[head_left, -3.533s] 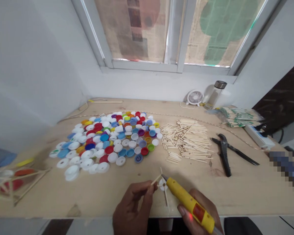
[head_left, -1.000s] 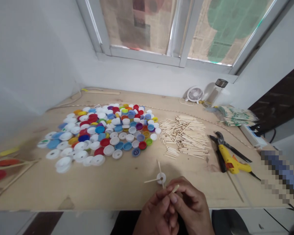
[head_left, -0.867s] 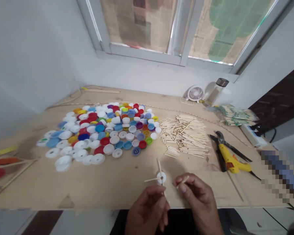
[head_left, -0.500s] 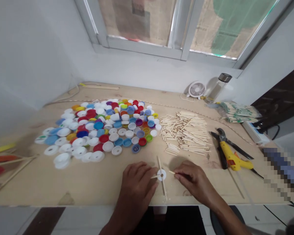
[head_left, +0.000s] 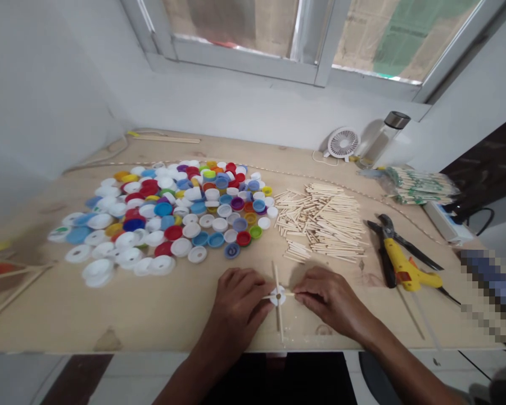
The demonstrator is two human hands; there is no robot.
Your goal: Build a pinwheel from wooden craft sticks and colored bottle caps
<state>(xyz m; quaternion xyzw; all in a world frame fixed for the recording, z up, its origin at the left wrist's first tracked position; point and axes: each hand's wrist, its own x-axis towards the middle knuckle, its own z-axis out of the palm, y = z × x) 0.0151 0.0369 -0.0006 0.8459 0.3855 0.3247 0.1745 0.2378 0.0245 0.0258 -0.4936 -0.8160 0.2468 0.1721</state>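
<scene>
A small white bottle cap (head_left: 283, 297) with a hole in its middle is near the table's front edge. Thin wooden sticks (head_left: 280, 323) stick out from it towards the back and the front, and another points left under my fingers. My left hand (head_left: 238, 309) is closed on the cap's left side and that left stick. Between the thumb and fingers of my right hand (head_left: 331, 298) is a short wooden stick (head_left: 290, 294), its tip against the cap's right side.
Coloured bottle caps (head_left: 172, 232) lie heaped at the left, beside a pile of wooden sticks (head_left: 335, 222). A yellow glue gun (head_left: 405, 270) and black-handled pliers (head_left: 385, 228) lie right. Behind stand a small fan (head_left: 343, 143) and a bottle (head_left: 382, 140). A stick frame (head_left: 21, 292) sits far left.
My right hand has moved left, bringing its stick from a gap beside the cap up to the cap's right side. My left hand stays at the cap. The view has shifted slightly.
</scene>
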